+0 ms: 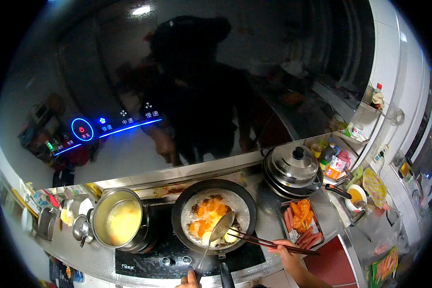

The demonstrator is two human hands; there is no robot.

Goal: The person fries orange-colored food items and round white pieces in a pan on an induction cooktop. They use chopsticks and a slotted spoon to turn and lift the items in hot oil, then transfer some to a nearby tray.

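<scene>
A dark wok [177, 219] on the black glass stovetop [158, 234] holds bubbling oil with orange fried pieces [203, 214] in it. Pale round pieces, possibly eggs [231, 236], float near its front side. At the bottom of the view my left hand [188, 281] grips the handle of a perforated metal skimmer [223, 225], whose bowl is over the wok, by the pale pieces. From the right, my right hand [288, 253] holds long brown chopsticks [255, 241]; their tips touch or nearly touch one pale piece. The wok's black handle [226, 276] points toward me.
Left of the wok stands a deep metal pot [97, 234] with yellowish liquid. To the right are a metal tray [320, 225] of sausages and orange fried food, and a lidded pan [291, 167]. A glossy range hood [201, 90] with lit controls overhangs the back.
</scene>
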